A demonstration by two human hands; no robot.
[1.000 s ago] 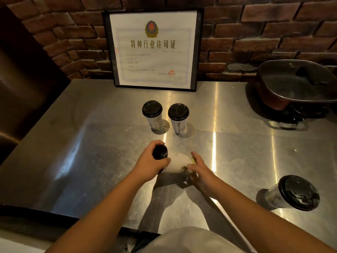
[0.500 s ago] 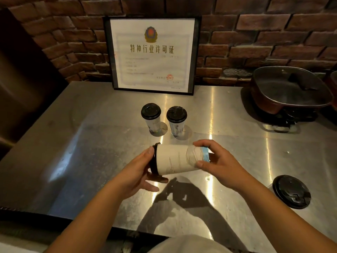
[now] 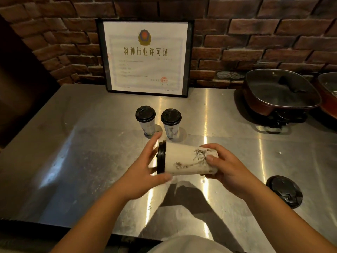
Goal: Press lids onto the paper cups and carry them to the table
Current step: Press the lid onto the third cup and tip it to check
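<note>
I hold a white paper cup (image 3: 184, 158) with an ink drawing sideways above the steel table (image 3: 73, 143). Its black lid (image 3: 161, 157) points left. My left hand (image 3: 144, 172) cups the lid end, thumb and fingers spread around the rim. My right hand (image 3: 224, 167) grips the cup's base end. Two lidded cups (image 3: 145, 119) (image 3: 171, 122) stand upright side by side behind it. Another black-lidded cup (image 3: 284, 190) stands at the right, seen from straight above so only its lid shows.
A framed certificate (image 3: 145, 57) leans on the brick wall at the back. A dark lidded electric pan (image 3: 280, 92) sits at the back right, with a second one cut off by the right edge. The table's front edge runs just before my body.
The cup has gone from nearly upright on the table to lying sideways in the air between both hands, and it has turned so its ink drawing faces up.
</note>
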